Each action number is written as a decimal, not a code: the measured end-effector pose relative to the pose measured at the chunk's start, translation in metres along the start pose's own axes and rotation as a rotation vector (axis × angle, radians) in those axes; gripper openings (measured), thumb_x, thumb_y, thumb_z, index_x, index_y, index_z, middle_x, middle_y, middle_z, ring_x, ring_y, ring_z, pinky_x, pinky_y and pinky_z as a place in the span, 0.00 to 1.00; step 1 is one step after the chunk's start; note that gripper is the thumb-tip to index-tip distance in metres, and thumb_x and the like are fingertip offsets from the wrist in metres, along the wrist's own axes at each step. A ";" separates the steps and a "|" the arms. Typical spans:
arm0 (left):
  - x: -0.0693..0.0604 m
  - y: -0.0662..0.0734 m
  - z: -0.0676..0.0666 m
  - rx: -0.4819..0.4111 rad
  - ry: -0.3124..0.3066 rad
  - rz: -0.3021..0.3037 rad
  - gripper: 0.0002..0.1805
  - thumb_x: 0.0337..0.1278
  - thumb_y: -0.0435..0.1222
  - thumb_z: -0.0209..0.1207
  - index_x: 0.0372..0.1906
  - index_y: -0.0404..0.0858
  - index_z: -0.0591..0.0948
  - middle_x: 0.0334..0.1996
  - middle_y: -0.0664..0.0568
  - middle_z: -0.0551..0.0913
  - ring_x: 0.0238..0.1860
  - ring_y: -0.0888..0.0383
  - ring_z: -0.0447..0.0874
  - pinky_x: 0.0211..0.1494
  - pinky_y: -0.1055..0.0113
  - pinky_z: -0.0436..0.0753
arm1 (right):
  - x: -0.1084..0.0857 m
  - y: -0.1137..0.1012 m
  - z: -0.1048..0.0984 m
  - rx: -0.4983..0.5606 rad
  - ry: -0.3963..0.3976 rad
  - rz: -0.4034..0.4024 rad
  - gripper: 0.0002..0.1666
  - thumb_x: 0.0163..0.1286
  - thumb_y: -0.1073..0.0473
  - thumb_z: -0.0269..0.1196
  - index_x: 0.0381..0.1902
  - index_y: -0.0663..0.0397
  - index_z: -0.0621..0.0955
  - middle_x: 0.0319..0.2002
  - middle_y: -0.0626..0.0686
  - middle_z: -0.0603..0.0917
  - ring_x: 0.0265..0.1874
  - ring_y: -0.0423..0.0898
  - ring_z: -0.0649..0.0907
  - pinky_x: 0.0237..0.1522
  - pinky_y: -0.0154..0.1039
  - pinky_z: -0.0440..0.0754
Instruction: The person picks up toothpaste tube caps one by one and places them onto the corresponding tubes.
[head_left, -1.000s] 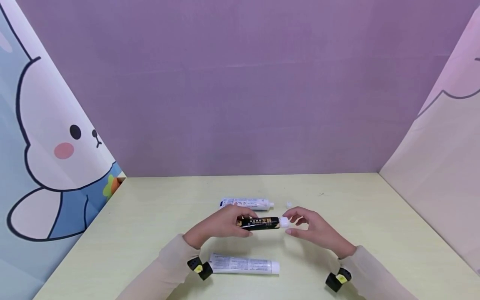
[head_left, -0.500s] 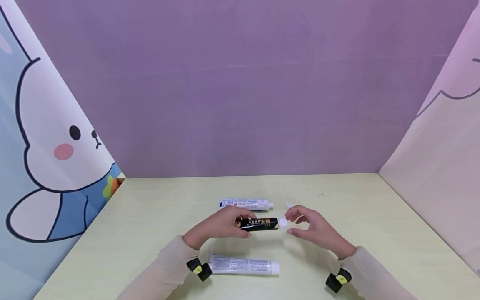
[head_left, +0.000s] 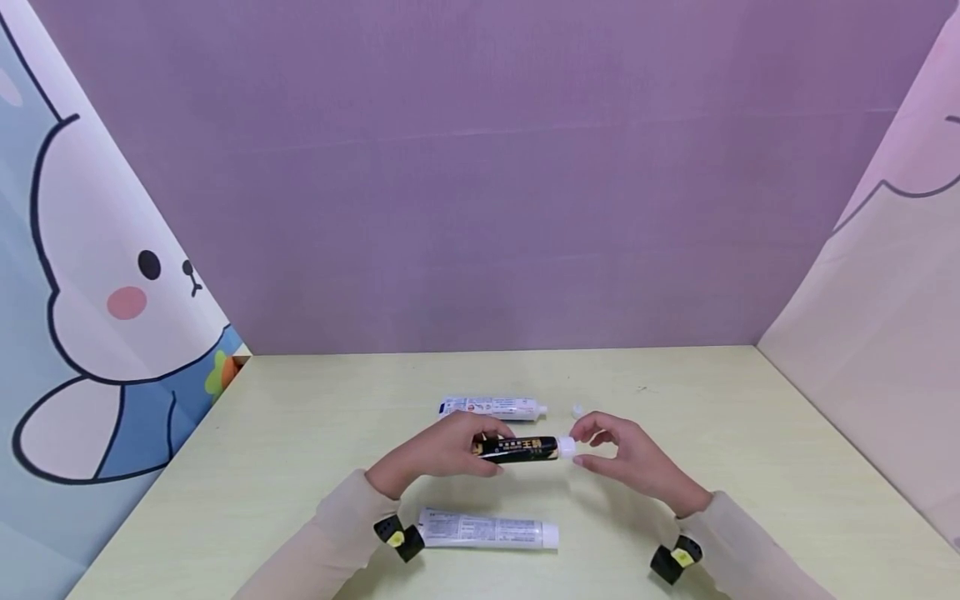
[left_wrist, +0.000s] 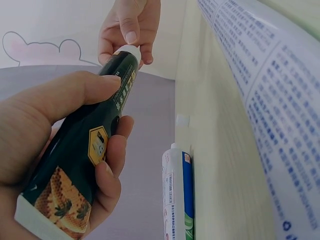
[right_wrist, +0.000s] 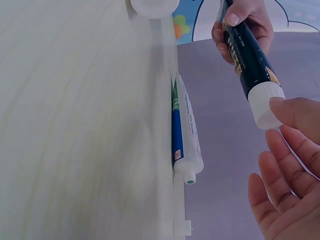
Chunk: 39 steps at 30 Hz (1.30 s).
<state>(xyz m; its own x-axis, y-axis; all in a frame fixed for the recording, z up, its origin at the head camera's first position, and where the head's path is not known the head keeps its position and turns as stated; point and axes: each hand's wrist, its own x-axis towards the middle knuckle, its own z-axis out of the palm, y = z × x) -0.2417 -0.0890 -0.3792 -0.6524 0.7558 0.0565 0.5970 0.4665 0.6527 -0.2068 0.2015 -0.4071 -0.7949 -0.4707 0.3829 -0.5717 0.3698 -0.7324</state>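
Note:
My left hand (head_left: 450, 444) grips a black toothpaste tube (head_left: 519, 449) with gold lettering, level above the table. Its thumb lies along one side and its fingers curl round the other, as the left wrist view shows. At the tube's right end is a white cap (right_wrist: 265, 104). My right hand (head_left: 633, 458) holds that cap's end between thumb and forefinger; the other fingers (right_wrist: 274, 172) are spread loosely below. Behind the left hand lies a white and blue toothpaste tube (head_left: 498, 408) with a bare nozzle. A small white cap (head_left: 577, 410) lies to its right.
Nearer me, another white toothpaste tube (head_left: 487, 530) lies capped on the pale table (head_left: 300, 433), beside my left wrist. A purple panel (head_left: 480, 208) rises behind the table. Printed cartoon panels (head_left: 135, 308) stand at the sides.
The black tube has shifted very slightly left. My right fingertips have moved a little to the right at the cap. The tubes on the table stay where they were.

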 end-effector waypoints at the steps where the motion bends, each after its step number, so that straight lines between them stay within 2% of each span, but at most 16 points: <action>1: 0.000 0.000 0.000 0.001 -0.001 0.000 0.20 0.46 0.36 0.68 0.48 0.43 0.81 0.36 0.57 0.82 0.30 0.66 0.72 0.32 0.72 0.73 | 0.000 0.000 0.000 -0.001 0.001 0.002 0.13 0.59 0.61 0.67 0.41 0.54 0.78 0.38 0.48 0.80 0.39 0.48 0.79 0.43 0.40 0.78; 13: 0.000 0.000 0.001 -0.018 0.001 0.004 0.19 0.46 0.36 0.68 0.47 0.43 0.81 0.36 0.57 0.82 0.31 0.66 0.73 0.34 0.72 0.74 | 0.000 0.001 0.001 -0.014 0.001 0.007 0.11 0.60 0.61 0.67 0.40 0.53 0.78 0.38 0.47 0.80 0.39 0.40 0.78 0.43 0.39 0.78; 23: -0.001 -0.001 0.001 -0.013 0.004 -0.004 0.19 0.46 0.36 0.68 0.47 0.44 0.81 0.35 0.60 0.82 0.30 0.67 0.72 0.33 0.73 0.73 | 0.001 0.000 0.003 0.013 0.003 -0.001 0.09 0.62 0.64 0.65 0.40 0.55 0.79 0.37 0.49 0.80 0.38 0.40 0.78 0.42 0.36 0.78; 39: -0.002 0.004 0.000 -0.020 0.008 -0.032 0.19 0.47 0.37 0.68 0.49 0.45 0.81 0.37 0.60 0.81 0.32 0.66 0.73 0.35 0.72 0.74 | 0.001 0.002 0.004 0.051 -0.013 0.050 0.05 0.66 0.63 0.60 0.40 0.56 0.79 0.38 0.49 0.81 0.37 0.39 0.79 0.42 0.37 0.79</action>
<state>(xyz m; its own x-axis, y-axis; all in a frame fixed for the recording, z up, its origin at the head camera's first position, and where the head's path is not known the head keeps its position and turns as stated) -0.2377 -0.0886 -0.3770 -0.6750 0.7366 0.0414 0.5662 0.4812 0.6692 -0.2081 0.1987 -0.4102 -0.8192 -0.4632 0.3383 -0.5202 0.3515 -0.7784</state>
